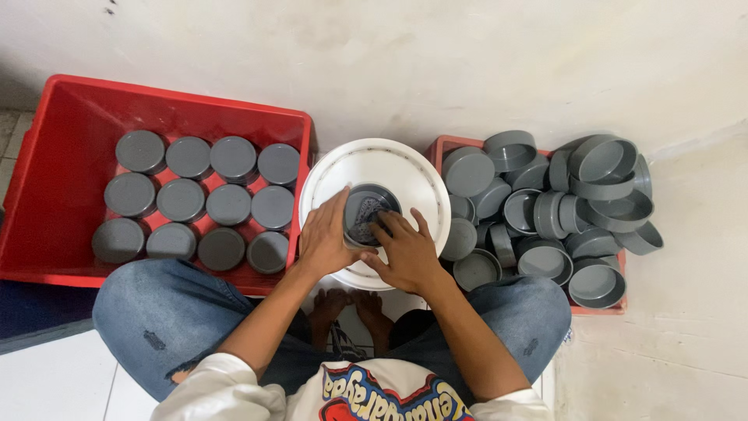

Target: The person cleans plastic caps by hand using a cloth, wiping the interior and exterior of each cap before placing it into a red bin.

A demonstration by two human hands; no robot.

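A person sits on the floor with legs crossed, seen from above. In the middle of the frame stands a white bucket [374, 160], round, with its top just below the wall.

On top of the bucket sits a grey cap [369, 212], open side up. Inside it lies a dark, rough pad [368, 212].

The left hand [326, 238] is on the left side of the cap. Its fingers curl around the cap's edge and hold it. The right hand [407, 251] is on the right side. Its fingers are bent and its fingertips [383, 226] press down on the pad inside the cap. Both hands are touching the cap, close together.

On the left of the frame is a big red crate [58, 117]. In it stand stacks of caps [204, 203] in neat rows, flat side up. The rows fill the right half of the crate.

On the right of the frame is a smaller red tray [600, 309]. A loose pile of caps [545, 210] lies in it, tipped every which way, many with the open side showing. The pile spills over the tray's edge and touches the bucket.

At the bottom are the person's blue jeans [164, 312] and bare feet [351, 308], just below the bucket.
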